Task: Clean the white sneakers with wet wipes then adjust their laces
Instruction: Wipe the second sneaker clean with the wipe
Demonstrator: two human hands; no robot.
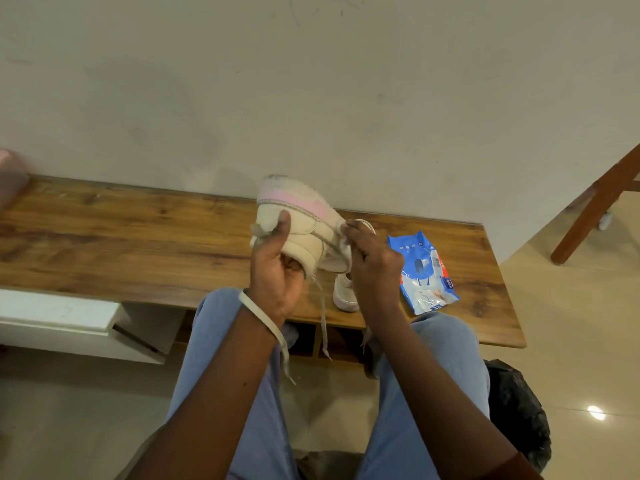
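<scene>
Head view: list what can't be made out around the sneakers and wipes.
- Second sneaker on the bench: mostly hidden by the right hand.
- Wipe at the held sneaker: covered by the right fingers.
- Wet wipes pack: print too small to read.
- Pink object: cut by the left edge.

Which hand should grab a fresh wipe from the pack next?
Right. The right hand is nearest the blue wipes pack and only presses a wipe on the sneaker. The left hand grips that sneaker, lace across its wrist.

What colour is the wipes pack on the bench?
Blue and white with a red-orange strip; the wipes pack shows in the head view.
</scene>
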